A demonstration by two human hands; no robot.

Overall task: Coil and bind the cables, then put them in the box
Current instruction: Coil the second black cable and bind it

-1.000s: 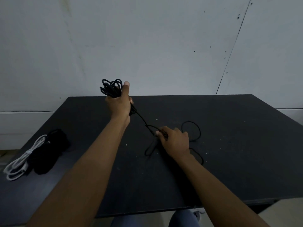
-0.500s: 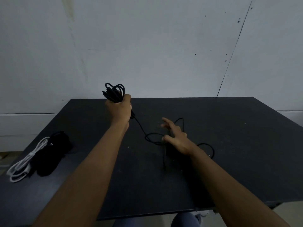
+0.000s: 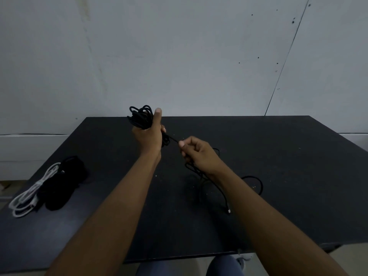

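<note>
My left hand (image 3: 148, 136) grips a bundle of black cable loops (image 3: 139, 116) held up above the far part of the black table (image 3: 288, 156), thumb raised. A taut strand runs from the bundle to my right hand (image 3: 197, 153), which pinches it just to the right. The rest of the black cable trails under my right wrist, loops on the table (image 3: 256, 182) and ends in a plug (image 3: 229, 211). No box is in view.
At the table's left edge lie a coiled white cable (image 3: 27, 198) and a dark bundle (image 3: 61, 186) beside it. A grey wall stands right behind the table. My knees show below the near edge.
My right hand, which lay open over the cable on the table, has risen and taken hold of the strand close to my left hand. The loose loops on the table have shifted.
</note>
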